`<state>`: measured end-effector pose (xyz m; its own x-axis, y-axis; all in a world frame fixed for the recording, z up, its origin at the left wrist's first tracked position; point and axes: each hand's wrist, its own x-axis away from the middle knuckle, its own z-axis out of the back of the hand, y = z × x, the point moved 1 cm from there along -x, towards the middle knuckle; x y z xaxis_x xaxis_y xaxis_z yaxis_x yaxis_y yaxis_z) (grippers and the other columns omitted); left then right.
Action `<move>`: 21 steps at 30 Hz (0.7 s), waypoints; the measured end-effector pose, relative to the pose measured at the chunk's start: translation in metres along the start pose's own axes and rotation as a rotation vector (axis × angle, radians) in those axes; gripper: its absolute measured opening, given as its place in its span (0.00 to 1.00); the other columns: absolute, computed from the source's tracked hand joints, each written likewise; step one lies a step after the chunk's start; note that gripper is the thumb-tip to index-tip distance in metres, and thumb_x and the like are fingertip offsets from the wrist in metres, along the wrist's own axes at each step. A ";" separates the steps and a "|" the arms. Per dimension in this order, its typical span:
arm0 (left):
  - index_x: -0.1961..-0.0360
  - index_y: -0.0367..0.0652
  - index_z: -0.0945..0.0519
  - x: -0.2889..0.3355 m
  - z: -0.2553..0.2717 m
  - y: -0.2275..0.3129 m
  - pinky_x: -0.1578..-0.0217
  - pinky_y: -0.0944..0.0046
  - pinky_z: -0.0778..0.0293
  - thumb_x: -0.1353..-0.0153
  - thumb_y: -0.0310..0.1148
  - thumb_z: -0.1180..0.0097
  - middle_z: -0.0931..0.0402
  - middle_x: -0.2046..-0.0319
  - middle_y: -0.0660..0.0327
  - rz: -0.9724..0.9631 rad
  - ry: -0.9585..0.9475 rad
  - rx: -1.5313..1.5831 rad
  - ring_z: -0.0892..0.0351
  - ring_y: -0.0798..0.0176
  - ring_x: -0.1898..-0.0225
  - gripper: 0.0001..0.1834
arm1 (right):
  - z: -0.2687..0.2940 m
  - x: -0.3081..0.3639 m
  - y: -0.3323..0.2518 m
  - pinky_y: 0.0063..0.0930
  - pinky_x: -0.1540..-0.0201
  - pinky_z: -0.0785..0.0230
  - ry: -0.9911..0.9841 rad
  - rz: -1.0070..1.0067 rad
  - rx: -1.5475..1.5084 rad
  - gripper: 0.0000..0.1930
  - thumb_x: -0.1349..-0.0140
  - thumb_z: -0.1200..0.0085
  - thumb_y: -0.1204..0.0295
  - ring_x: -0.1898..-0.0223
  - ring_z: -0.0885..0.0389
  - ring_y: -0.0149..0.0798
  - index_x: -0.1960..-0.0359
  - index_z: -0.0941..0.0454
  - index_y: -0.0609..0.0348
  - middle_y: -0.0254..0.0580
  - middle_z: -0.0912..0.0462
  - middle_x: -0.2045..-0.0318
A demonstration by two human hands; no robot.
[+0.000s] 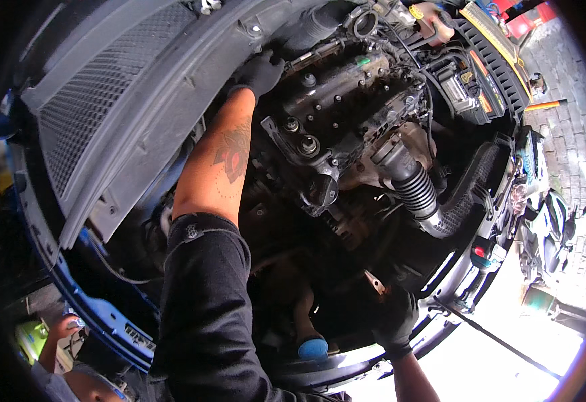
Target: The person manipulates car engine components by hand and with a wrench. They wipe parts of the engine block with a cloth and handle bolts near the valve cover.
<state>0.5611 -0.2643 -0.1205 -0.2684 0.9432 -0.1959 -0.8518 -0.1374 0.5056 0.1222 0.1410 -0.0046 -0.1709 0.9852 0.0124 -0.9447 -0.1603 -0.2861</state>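
My left hand (pixel 259 72), in a black glove, reaches to the back edge of the engine (pixel 336 100), beside the dark plastic cowl panel. Its fingers are mostly lost against the dark parts there, so their grip does not show. At the lower right, my right hand (pixel 398 323), also black-gloved, is closed around a pair of pliers (pixel 375 282). Their pointed metal jaws stick up out of the glove toward the dark gap in the engine bay. The handles are hidden in the hand. A ribbed black hose (pixel 415 191) lies beyond them.
A blue cap (pixel 313 349) sits near the bay's lower edge. A teal and red tool (pixel 486 254) rests on the front frame. The battery (pixel 470 90) is at the upper right. Another person's hand (pixel 63 326) shows at lower left, beyond the blue fender (pixel 82 295).
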 end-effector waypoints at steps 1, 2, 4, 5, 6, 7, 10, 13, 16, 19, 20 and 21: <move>0.42 0.44 0.21 -0.002 0.000 -0.003 0.40 0.48 0.28 0.36 0.53 0.49 0.21 0.45 0.43 0.007 -0.086 0.033 0.23 0.39 0.42 0.29 | -0.003 0.002 0.003 0.47 0.61 0.30 -0.005 -0.008 0.015 0.18 0.45 0.38 0.62 0.65 0.21 0.53 0.57 0.21 0.60 0.47 0.20 0.65; 0.40 0.44 0.23 -0.005 0.003 -0.007 0.39 0.48 0.28 0.35 0.53 0.49 0.22 0.43 0.43 0.012 -0.164 0.065 0.24 0.39 0.41 0.30 | -0.004 0.005 0.006 0.46 0.61 0.30 -0.005 -0.011 0.029 0.19 0.45 0.38 0.61 0.65 0.21 0.53 0.57 0.21 0.60 0.47 0.20 0.66; 0.36 0.46 0.25 -0.005 -0.009 -0.011 0.36 0.45 0.35 0.33 0.54 0.49 0.24 0.40 0.46 0.120 -0.195 0.049 0.30 0.39 0.36 0.31 | -0.006 0.005 0.008 0.45 0.61 0.30 -0.005 -0.010 0.036 0.19 0.45 0.38 0.61 0.65 0.21 0.52 0.57 0.21 0.60 0.46 0.20 0.66; 0.34 0.45 0.27 -0.004 -0.014 -0.015 0.35 0.45 0.36 0.33 0.54 0.50 0.26 0.38 0.45 0.087 -0.083 0.087 0.32 0.38 0.35 0.32 | -0.005 0.004 0.008 0.45 0.61 0.30 -0.004 -0.001 0.027 0.19 0.46 0.38 0.61 0.65 0.21 0.52 0.58 0.21 0.60 0.46 0.20 0.66; 0.33 0.45 0.29 -0.003 -0.020 -0.019 0.34 0.45 0.37 0.32 0.55 0.50 0.28 0.37 0.44 0.054 0.029 0.124 0.33 0.37 0.34 0.33 | -0.005 0.004 0.007 0.44 0.61 0.29 -0.003 0.008 0.017 0.19 0.46 0.38 0.61 0.65 0.21 0.51 0.58 0.21 0.60 0.45 0.20 0.66; 0.32 0.45 0.30 -0.002 -0.026 -0.024 0.34 0.45 0.38 0.32 0.55 0.51 0.30 0.35 0.43 0.023 0.111 0.154 0.35 0.36 0.33 0.34 | -0.004 0.004 0.007 0.43 0.61 0.29 -0.003 0.016 0.008 0.18 0.46 0.38 0.60 0.65 0.21 0.51 0.58 0.20 0.59 0.45 0.20 0.67; 0.31 0.43 0.33 -0.009 -0.041 -0.047 0.32 0.45 0.41 0.30 0.55 0.53 0.37 0.31 0.40 -0.072 0.316 0.222 0.39 0.33 0.31 0.35 | -0.005 0.003 0.008 0.43 0.61 0.29 -0.025 0.006 0.066 0.18 0.48 0.37 0.61 0.65 0.20 0.50 0.58 0.20 0.58 0.44 0.19 0.66; 0.33 0.42 0.30 -0.012 -0.039 -0.028 0.33 0.45 0.39 0.29 0.56 0.55 0.34 0.32 0.41 -0.019 0.219 0.179 0.37 0.32 0.32 0.34 | -0.011 0.007 0.013 0.43 0.61 0.28 0.047 -0.037 0.006 0.18 0.50 0.37 0.62 0.66 0.20 0.50 0.58 0.20 0.57 0.44 0.19 0.66; 0.35 0.42 0.28 -0.017 -0.035 -0.035 0.36 0.44 0.36 0.29 0.57 0.57 0.31 0.34 0.41 0.073 0.124 0.257 0.33 0.32 0.35 0.33 | -0.013 0.011 0.019 0.43 0.61 0.28 0.019 -0.048 0.032 0.19 0.51 0.36 0.63 0.66 0.19 0.50 0.59 0.20 0.57 0.44 0.18 0.65; 0.37 0.42 0.26 -0.017 -0.035 -0.041 0.38 0.44 0.34 0.28 0.57 0.57 0.28 0.37 0.42 0.109 0.133 0.345 0.30 0.33 0.37 0.32 | -0.011 0.012 0.021 0.43 0.61 0.28 0.039 0.013 -0.001 0.18 0.51 0.37 0.64 0.65 0.19 0.50 0.58 0.20 0.58 0.44 0.18 0.65; 0.39 0.42 0.24 -0.014 -0.030 -0.048 0.38 0.45 0.33 0.29 0.53 0.56 0.27 0.39 0.42 0.042 0.234 0.289 0.28 0.34 0.38 0.29 | -0.012 0.012 0.019 0.43 0.61 0.28 0.040 0.013 0.002 0.18 0.50 0.37 0.64 0.65 0.19 0.50 0.58 0.20 0.58 0.44 0.18 0.65; 0.41 0.43 0.23 -0.009 -0.023 -0.049 0.39 0.46 0.32 0.29 0.50 0.55 0.25 0.41 0.42 -0.019 0.334 0.228 0.27 0.36 0.39 0.26 | -0.012 0.011 0.018 0.43 0.61 0.28 0.041 0.014 0.004 0.18 0.50 0.37 0.63 0.65 0.20 0.50 0.58 0.20 0.58 0.44 0.18 0.65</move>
<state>0.5956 -0.2728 -0.1627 -0.4174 0.7893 -0.4503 -0.7465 -0.0152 0.6652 0.1069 0.1501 -0.0207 -0.1726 0.9845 -0.0309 -0.9435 -0.1743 -0.2817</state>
